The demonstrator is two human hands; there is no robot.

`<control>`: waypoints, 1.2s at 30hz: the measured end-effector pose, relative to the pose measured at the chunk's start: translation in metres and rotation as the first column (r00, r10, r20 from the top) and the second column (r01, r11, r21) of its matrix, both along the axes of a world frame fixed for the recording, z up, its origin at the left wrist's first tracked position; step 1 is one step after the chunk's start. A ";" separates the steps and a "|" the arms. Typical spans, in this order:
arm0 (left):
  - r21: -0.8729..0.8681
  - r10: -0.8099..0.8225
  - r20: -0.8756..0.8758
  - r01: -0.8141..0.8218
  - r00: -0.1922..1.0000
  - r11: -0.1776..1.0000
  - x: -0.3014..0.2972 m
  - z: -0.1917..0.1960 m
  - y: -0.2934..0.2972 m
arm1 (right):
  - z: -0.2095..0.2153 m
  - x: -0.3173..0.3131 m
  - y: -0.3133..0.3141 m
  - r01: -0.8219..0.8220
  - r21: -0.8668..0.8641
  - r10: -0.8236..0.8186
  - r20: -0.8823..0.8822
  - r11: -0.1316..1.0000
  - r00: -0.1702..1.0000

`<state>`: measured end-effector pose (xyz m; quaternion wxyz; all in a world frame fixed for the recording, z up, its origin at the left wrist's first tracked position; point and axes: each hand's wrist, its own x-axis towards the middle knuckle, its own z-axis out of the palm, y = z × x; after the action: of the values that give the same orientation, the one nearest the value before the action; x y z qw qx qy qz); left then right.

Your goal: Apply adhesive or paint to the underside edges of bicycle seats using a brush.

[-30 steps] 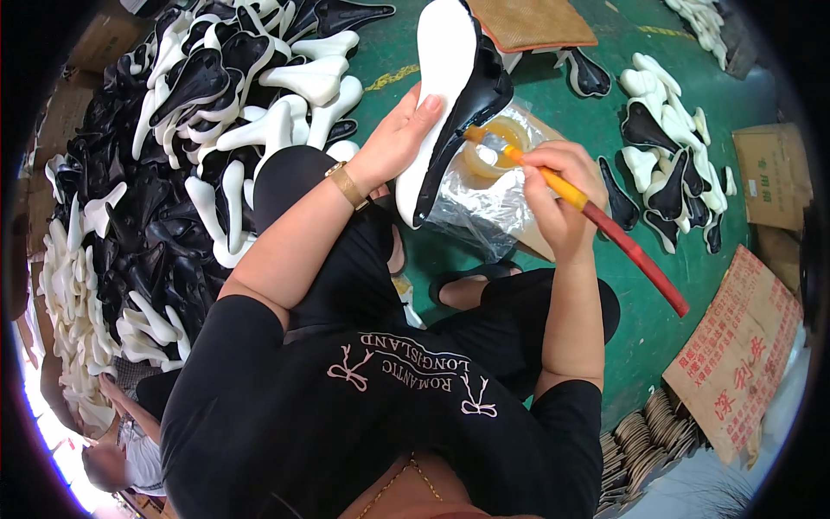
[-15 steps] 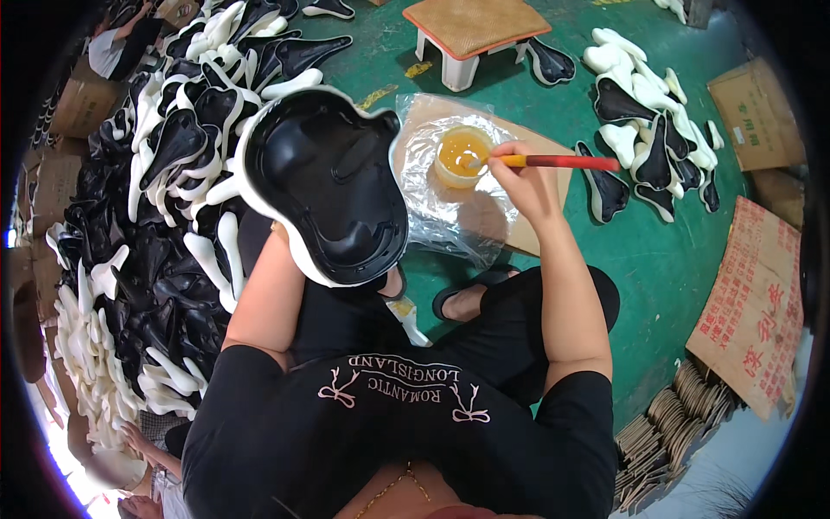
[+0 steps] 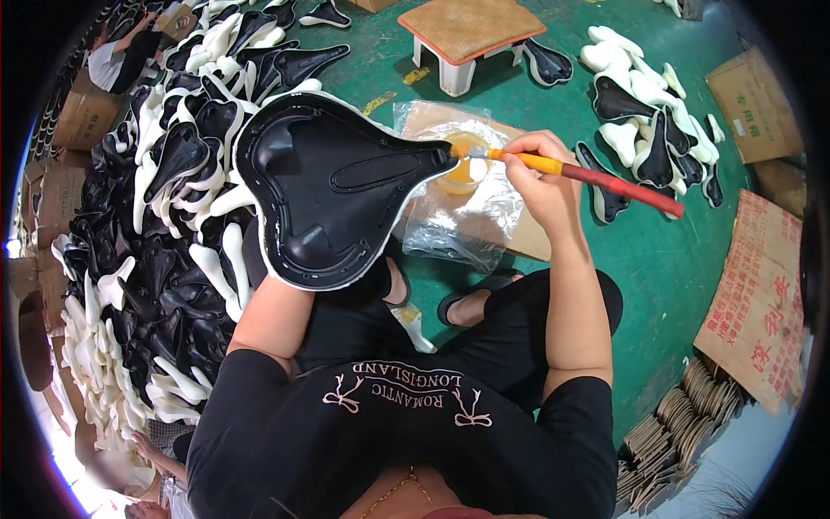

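Observation:
Before me is a bicycle saddle (image 3: 294, 186), its hollow black underside facing up and a white foam edge around it. It rests on my left hand, which is hidden beneath it; only the forearm shows. My right hand (image 3: 546, 173) pinches a brush (image 3: 566, 169) with a red and yellow handle. The brush tip meets the narrow nose of the saddle, at the rim. Just behind and below that nose stands a clear tub (image 3: 467, 177) of yellow liquid, partly covered by the saddle and brush.
The tub stands on plastic film (image 3: 450, 233) over cardboard (image 3: 529, 242). A large heap of black shells (image 3: 164, 259) and white foam pads (image 3: 91, 372) lies at left. More saddle parts (image 3: 644, 112) lie at right. A low stool (image 3: 471, 30) stands ahead; another person (image 3: 117, 60) sits far left.
The brush has come out of the tub to the saddle's nose. The saddle has turned so its nose points right, toward my right hand.

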<state>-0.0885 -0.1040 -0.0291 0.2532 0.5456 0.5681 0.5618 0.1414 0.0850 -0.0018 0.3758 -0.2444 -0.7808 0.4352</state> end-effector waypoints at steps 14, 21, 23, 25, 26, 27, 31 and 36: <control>0.048 -0.045 -0.121 0.051 0.992 0.998 0.022 -0.001 0.015 | 0.011 -0.004 -0.003 0.110 -0.097 -0.112 -0.010 0.989 0.994; 0.051 -0.103 -0.326 0.126 0.940 0.991 0.022 0.014 0.012 | 0.011 -0.001 -0.002 0.028 -0.346 -0.028 0.005 0.938 1.000; 0.022 -0.094 -0.340 0.107 0.936 0.994 0.022 0.012 0.012 | 0.009 0.002 0.000 0.019 -0.203 -0.008 0.054 0.979 0.998; 0.017 -0.102 -0.357 0.116 0.928 0.993 0.020 0.010 0.013 | 0.006 0.005 0.002 -0.109 -0.366 0.108 -0.022 0.924 0.994; 0.020 -0.110 -0.360 0.126 0.926 0.992 0.018 0.009 0.013 | 0.003 0.008 0.004 -0.128 -0.396 0.120 -0.046 0.909 0.992; 0.028 -0.111 -0.358 0.129 0.927 0.991 0.016 0.008 0.014 | 0.001 0.010 0.006 -0.193 -0.413 0.161 -0.110 0.890 0.981; 0.014 -0.048 -0.359 0.056 0.932 0.998 0.015 -0.002 0.021 | -0.015 0.005 0.014 0.058 -0.064 -0.051 0.114 0.996 0.992; -0.001 0.007 -0.347 -0.008 0.938 1.000 0.014 -0.009 0.025 | -0.020 -0.008 0.011 -0.048 0.025 0.044 0.160 0.999 0.986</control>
<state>-0.0746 -0.0789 -0.0379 0.1474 0.6335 0.6065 0.4573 0.1337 0.0957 -0.0223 0.3056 -0.2548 -0.8199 0.4116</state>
